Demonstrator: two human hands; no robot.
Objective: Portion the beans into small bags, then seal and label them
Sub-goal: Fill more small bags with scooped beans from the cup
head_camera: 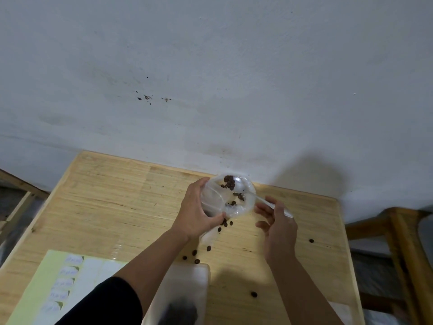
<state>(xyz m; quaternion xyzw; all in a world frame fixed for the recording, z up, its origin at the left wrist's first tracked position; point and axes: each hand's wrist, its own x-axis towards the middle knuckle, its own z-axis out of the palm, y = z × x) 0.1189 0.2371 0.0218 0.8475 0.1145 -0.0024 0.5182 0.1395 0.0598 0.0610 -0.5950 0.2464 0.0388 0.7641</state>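
My left hand (196, 212) grips a clear plastic container (228, 195), tilted on its side above the far part of the wooden table (117, 195). Dark brown beans (229, 181) cling inside it. A small clear bag (207, 235) hangs below the container by my left palm. My right hand (278, 221) holds a clear plastic spoon (269, 204) whose bowl reaches into the container. Several loose beans (195, 253) lie scattered on the table. A frosted bag with beans (185, 299) lies near the front edge.
A yellow-backed sheet of labels (63, 285) lies at the front left of the table. A grey-white wall (210, 78) rises right behind the table. A wooden chair (398, 231) stands to the right, and a wooden frame (18, 191) to the left.
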